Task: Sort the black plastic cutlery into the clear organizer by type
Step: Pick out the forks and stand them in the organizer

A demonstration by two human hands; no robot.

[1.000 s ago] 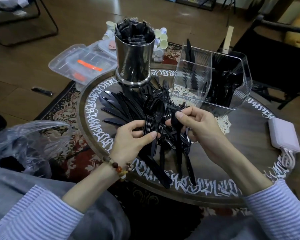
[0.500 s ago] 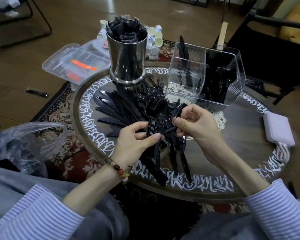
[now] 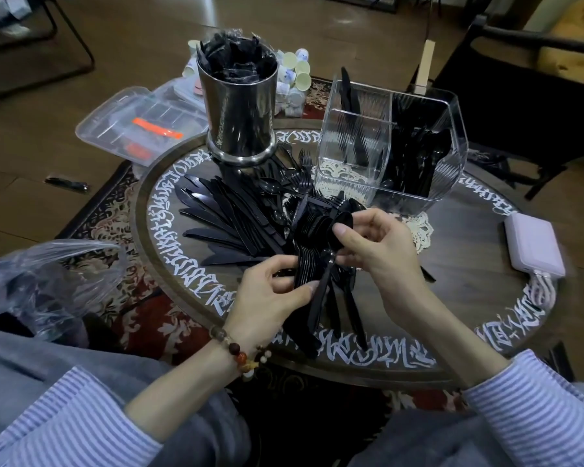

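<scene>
The left hand [image 3: 270, 298] holds a stack of black spoons [image 3: 312, 244] by the handles, pinched between thumb and fingers. The right hand [image 3: 375, 246] pinches one spoon [image 3: 343, 221] at its bowl, on top of this stack, with the thumb and forefinger curled on it. Both hands are over the round table [image 3: 459, 274], just in front of the clear organizer [image 3: 393, 146]. The organizer stands upright on a lace doily [image 3: 418, 230]; its right compartment is full of black cutlery, and its left compartment has only a few pieces. Left of the organizer stands a metal cup [image 3: 240, 106] with black wrappers inside. In front of this cup, black knives [image 3: 223, 214] lie spread like a fan, and some forks [image 3: 304, 170] lie between the knives and the organizer. Right of the organizer, near the table edge, lies a pale purple power bank [image 3: 533, 247].
</scene>
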